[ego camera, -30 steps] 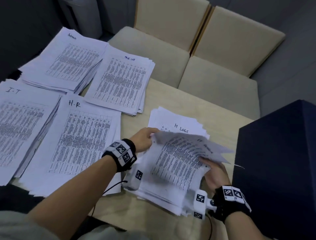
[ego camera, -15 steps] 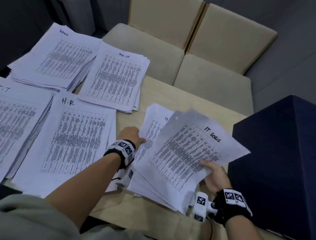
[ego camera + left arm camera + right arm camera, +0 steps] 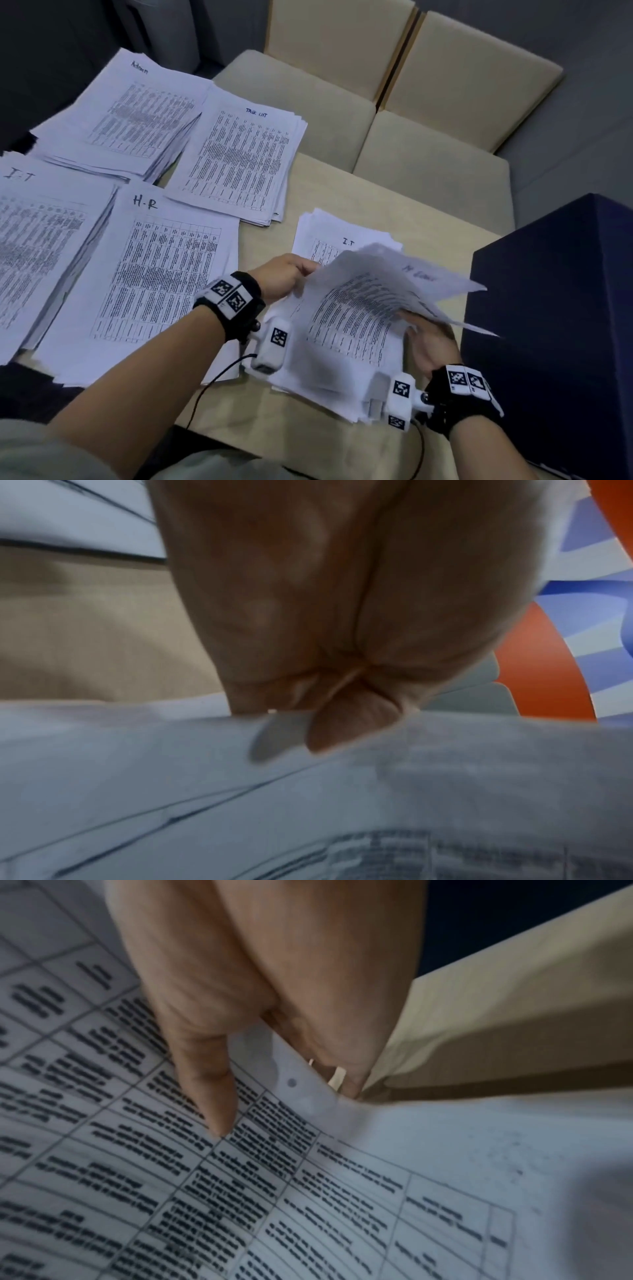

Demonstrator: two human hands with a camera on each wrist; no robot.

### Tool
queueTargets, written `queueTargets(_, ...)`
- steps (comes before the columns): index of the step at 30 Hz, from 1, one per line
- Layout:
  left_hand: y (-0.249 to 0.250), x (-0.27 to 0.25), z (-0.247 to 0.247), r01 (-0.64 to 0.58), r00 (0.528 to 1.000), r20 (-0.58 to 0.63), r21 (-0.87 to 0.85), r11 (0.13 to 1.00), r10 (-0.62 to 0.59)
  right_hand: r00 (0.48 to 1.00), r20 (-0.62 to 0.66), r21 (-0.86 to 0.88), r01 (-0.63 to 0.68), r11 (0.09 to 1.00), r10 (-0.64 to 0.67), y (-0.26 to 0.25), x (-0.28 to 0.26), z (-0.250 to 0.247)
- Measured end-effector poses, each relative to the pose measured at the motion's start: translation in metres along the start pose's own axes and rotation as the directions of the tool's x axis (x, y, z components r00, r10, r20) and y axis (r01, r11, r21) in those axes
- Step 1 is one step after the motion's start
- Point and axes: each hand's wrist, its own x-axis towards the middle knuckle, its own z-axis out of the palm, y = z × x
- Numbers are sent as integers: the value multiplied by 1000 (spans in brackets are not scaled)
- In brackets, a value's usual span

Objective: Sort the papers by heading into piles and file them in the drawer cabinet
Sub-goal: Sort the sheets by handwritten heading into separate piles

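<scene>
Item: lifted sheet (image 3: pixel 373 301), heading blurred, raised over the unsorted stack (image 3: pixel 329 383). Right hand (image 3: pixel 430 346) pinches its near right edge; left hand (image 3: pixel 284 279) pinches its left edge. Sorted piles, H-R pile (image 3: pixel 147 274) nearest, lie leftward of both grips, nearer the left hand.

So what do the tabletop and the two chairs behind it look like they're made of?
Tabletop: pale wood or wood-look laminate, matte, with faint grain showing in the wrist views; which of the two is unclear. Chairs: padded beige upholstery, with soft rounded cushion edges and a dull surface; fabric or faux leather cannot be told.
</scene>
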Motion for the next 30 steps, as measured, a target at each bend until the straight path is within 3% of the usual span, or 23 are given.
queueTargets(2,-1,6,2,59,985,-167,75,995,-45,999,-41,19,19,1000,-19,3,2,-4)
queueTargets(4,-8,18,0,154,887,-463,289,945,-3,997,-81,39,-4,999,7,4,1,-10)
queueTargets(6,-17,23,-2,345,799,-601,489,801,22,992,-124,37,-13,999,17,5,0,-17)
queueTargets(8,-23,25,-1,478,795,-605,593,648,-32,988,-153,27,-11,1000,15,6,-1,-21)
queueTargets(10,-25,25,1,493,811,-585,657,570,-28,988,-156,36,-14,999,19,8,1,-26)
queueTargets(16,-9,26,-12,439,861,-505,799,412,62,983,-167,-27,-76,997,71,10,-1,-20)
queueTargets(20,14,11,-11,375,919,-383,923,87,97,977,-180,-39,-124,992,115,7,0,-10)
queueTargets(22,20,4,-7,317,938,-317,948,24,141,977,-175,-53,-133,990,122,5,2,-6)
queueTargets(24,21,1,-6,223,954,-239,969,102,181,978,-165,-39,-135,990,127,4,4,-3)
queueTargets(26,16,1,-8,58,960,-152,930,363,235,979,-166,-33,-128,991,121,3,7,-2)
queueTargets(28,11,-2,-8,-149,941,-86,762,631,326,983,-150,-38,-115,993,108,3,8,-1)
queueTargets(30,6,-4,-3,-241,927,-107,564,790,359,986,-132,-15,-104,994,101,2,8,-1)
